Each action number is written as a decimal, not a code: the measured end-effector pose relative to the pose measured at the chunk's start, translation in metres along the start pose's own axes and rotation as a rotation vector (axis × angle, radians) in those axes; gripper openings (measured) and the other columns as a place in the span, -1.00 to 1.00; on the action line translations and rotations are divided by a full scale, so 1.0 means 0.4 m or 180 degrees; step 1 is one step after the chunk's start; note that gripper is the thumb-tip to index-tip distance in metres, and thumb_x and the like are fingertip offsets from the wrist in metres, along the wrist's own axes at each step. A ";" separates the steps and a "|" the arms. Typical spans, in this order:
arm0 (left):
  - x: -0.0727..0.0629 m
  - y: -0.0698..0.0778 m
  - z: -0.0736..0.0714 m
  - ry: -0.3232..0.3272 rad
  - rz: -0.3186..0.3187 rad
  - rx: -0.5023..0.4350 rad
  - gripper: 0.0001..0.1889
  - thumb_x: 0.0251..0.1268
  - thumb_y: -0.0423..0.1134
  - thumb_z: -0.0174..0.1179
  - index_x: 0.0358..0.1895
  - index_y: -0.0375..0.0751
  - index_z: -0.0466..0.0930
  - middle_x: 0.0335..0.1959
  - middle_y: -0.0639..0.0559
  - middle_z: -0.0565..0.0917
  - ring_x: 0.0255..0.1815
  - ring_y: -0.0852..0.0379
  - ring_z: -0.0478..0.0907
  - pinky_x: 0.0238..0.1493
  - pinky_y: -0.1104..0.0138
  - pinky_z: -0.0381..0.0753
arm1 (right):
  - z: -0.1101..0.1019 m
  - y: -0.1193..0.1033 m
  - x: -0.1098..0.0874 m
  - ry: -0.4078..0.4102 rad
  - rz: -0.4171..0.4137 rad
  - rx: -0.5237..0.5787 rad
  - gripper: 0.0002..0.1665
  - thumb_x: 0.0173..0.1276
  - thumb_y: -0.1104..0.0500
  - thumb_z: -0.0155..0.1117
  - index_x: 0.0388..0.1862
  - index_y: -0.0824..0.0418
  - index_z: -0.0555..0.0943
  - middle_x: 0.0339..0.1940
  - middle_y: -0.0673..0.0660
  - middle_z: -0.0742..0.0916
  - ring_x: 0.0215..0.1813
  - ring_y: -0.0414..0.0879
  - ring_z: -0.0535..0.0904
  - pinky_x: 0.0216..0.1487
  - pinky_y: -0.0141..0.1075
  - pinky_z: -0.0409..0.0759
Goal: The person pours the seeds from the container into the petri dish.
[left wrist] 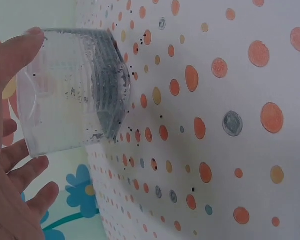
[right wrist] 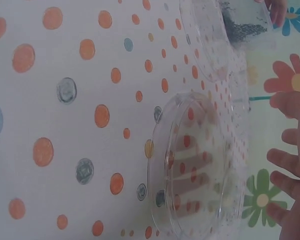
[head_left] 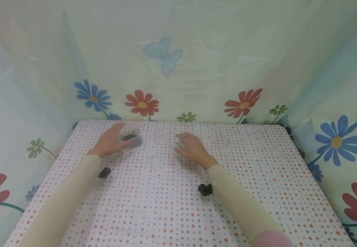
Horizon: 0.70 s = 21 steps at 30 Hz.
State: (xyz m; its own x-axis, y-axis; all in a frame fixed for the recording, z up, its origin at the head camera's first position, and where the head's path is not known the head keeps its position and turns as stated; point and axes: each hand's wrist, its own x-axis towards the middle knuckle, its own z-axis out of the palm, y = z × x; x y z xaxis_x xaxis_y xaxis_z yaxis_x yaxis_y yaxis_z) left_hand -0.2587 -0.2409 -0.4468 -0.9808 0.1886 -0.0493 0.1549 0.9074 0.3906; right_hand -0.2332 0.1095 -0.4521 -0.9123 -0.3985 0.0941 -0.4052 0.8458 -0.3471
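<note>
Dotted tabletop [head_left: 166,212]: clear tub [left wrist: 65,95], round clear dishes [right wrist: 192,167], dark specks [left wrist: 193,189].

1. The left hand [head_left: 109,141] is cut off by the left edge of the left wrist view
2. The right hand [head_left: 194,150] is cut by the right edge of its own wrist view, leaving mainly fingers [right wrist: 285,160] in sight
3. That view's top edge crops the clear container [left wrist: 55,107]
4. The black specks [left wrist: 107,82] inside it are too small to identify
5. In the head view, the clear dishes [right wrist: 162,150] fade into the dotted table [head_left: 154,206], their outlines unclear
6. Both sleeves [head_left: 64,199] and the table's near side run off the head view's bottom edge
</note>
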 end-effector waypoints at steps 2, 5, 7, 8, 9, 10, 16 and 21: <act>0.004 -0.002 0.003 -0.0010 -0.0012 -0.0012 -0.01 0.16 0.26 0.22 0.55 -0.03 -0.08 0.58 -0.17 0.01 0.55 -0.26 -0.02 0.47 -0.22 0.07 | 0.002 0.002 0.004 -0.0020 0.0008 0.0007 -0.35 0.42 -0.10 0.11 0.42 0.09 0.33 0.43 0.14 0.46 0.50 0.10 0.25 0.53 0.09 0.15; 0.010 -0.002 0.008 -0.0037 -0.0074 -0.0078 0.00 0.15 0.23 0.25 0.55 -0.04 -0.09 0.58 -0.18 0.00 0.55 -0.27 -0.03 0.47 -0.22 0.06 | 0.007 0.004 0.013 -0.0049 0.0023 0.0024 -0.34 0.43 -0.10 0.09 0.44 0.08 0.32 0.43 0.14 0.45 0.50 0.10 0.25 0.53 0.09 0.15; 0.014 -0.002 0.010 -0.0063 -0.0135 -0.0137 0.01 0.14 0.20 0.27 0.55 -0.04 -0.09 0.58 -0.18 -0.01 0.56 -0.27 -0.04 0.47 -0.22 0.06 | 0.010 0.005 0.019 -0.0069 0.0042 0.0011 -0.34 0.43 -0.11 0.08 0.45 0.07 0.30 0.43 0.14 0.44 0.50 0.09 0.25 0.53 0.08 0.15; 0.016 -0.001 0.011 -0.0084 -0.0168 -0.0159 0.02 0.14 0.20 0.27 0.56 -0.04 -0.11 0.58 -0.19 -0.02 0.56 -0.27 -0.05 0.47 -0.22 0.05 | 0.011 0.006 0.022 -0.0073 0.0058 0.0012 -0.34 0.44 -0.12 0.07 0.45 0.07 0.30 0.43 0.14 0.44 0.50 0.09 0.26 0.53 0.07 0.16; 0.018 -0.001 0.012 -0.0105 -0.0199 -0.0185 0.03 0.13 0.20 0.28 0.56 -0.04 -0.13 0.58 -0.19 -0.03 0.56 -0.28 -0.06 0.47 -0.23 0.04 | 0.011 0.007 0.024 -0.0080 0.0078 0.0018 -0.34 0.44 -0.12 0.07 0.45 0.07 0.29 0.43 0.15 0.44 0.50 0.09 0.26 0.53 0.07 0.15; 0.020 0.000 0.014 -0.0118 -0.0231 -0.0209 0.04 0.13 0.19 0.29 0.56 -0.03 -0.14 0.58 -0.19 -0.04 0.56 -0.28 -0.07 0.47 -0.23 0.04 | 0.012 0.008 0.027 -0.0089 0.0097 0.0016 -0.33 0.44 -0.12 0.06 0.45 0.06 0.29 0.44 0.15 0.43 0.50 0.09 0.26 0.53 0.07 0.16; 0.027 0.002 0.022 -0.0110 -0.0302 -0.0436 0.13 0.07 0.11 0.37 0.57 0.06 -0.25 0.60 -0.18 -0.10 0.57 -0.28 -0.10 0.46 -0.26 0.04 | 0.019 0.007 0.039 -0.0147 0.0217 0.0063 -0.32 0.44 -0.14 0.06 0.47 0.03 0.27 0.47 0.14 0.39 0.52 0.07 0.21 0.55 0.06 0.11; 0.037 -0.009 0.037 -0.0020 -0.0198 -0.0660 0.16 0.04 0.03 0.42 0.57 0.12 -0.28 0.59 -0.18 -0.09 0.56 -0.28 -0.06 0.44 -0.25 0.10 | 0.027 0.001 0.047 -0.0170 0.0277 0.0096 -0.31 0.44 -0.15 0.05 0.47 0.04 0.26 0.48 0.14 0.38 0.53 0.07 0.20 0.56 0.06 0.06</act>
State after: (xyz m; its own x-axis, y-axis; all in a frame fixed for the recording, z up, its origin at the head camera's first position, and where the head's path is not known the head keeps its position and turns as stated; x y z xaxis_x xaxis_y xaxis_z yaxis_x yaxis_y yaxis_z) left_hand -0.2721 -0.2357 -0.4625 -0.9868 0.1376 -0.0848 0.0658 0.8209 0.5673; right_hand -0.2500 0.0985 -0.4605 -0.9392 -0.3430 0.0129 -0.3219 0.8672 -0.3798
